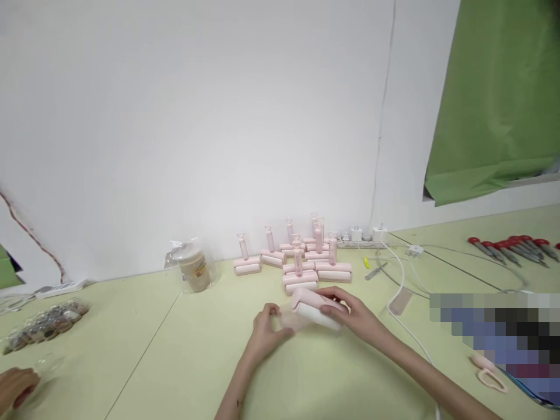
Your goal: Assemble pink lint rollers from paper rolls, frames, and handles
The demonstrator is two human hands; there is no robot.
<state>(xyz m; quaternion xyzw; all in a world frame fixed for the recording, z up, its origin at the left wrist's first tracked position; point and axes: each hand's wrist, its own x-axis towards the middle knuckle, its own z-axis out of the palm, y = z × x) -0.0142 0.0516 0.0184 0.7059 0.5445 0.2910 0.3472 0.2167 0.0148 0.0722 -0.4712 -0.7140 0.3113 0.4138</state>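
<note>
A pink lint roller point(321, 319) with a white roll is held above the table, tilted, in front of a group of similar ones. My right hand point(345, 309) grips its pink casing from the right, thumb in front and fingers over the top. My left hand point(266, 329) is closed around a blurred, translucent pale part point(291, 319) at the roller's left end; whether that part is joined to the roller I cannot tell. Just behind stand several pink lint rollers point(301, 284) with their handles upright, resting on the table.
A plastic-wrapped tub point(195, 271) stands back left. Another person's hand point(17, 385) is at the lower left, near bagged small items point(46, 324). White cables point(402, 280), a power strip point(350, 242), red-topped tools point(514, 248) and a pink heart-shaped loop point(490, 379) lie on the right.
</note>
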